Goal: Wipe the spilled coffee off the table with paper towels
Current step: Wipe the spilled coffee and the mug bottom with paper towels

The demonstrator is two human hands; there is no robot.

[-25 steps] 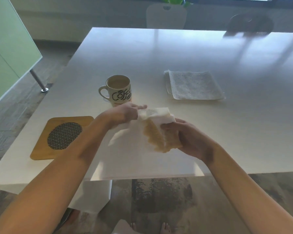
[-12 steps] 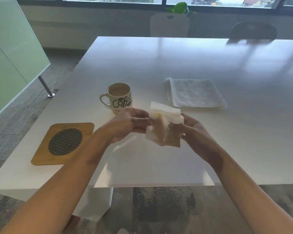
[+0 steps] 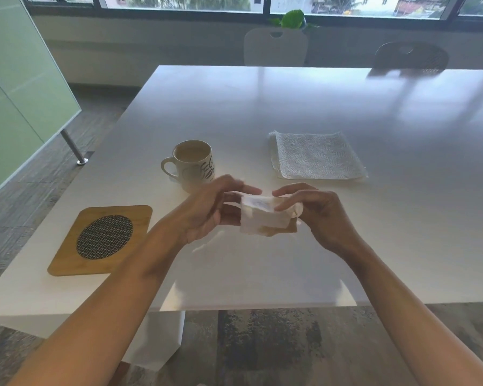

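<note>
Folded, coffee-stained paper towel (image 3: 264, 215) held above the tabletop (image 3: 290, 107) near its front edge, left hand (image 3: 207, 211) grip pinching one end, right hand (image 3: 315, 211) grip pinching the other, mug (image 3: 191, 164) just behind, stack of clean paper towels (image 3: 317, 156) beyond, wooden trivet (image 3: 102, 240) at left.

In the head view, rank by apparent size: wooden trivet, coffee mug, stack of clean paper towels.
1. Wooden trivet, though it lies nearer the camera.
2. Stack of clean paper towels, close behind; unsure.
3. Coffee mug, clearly smallest.
</note>
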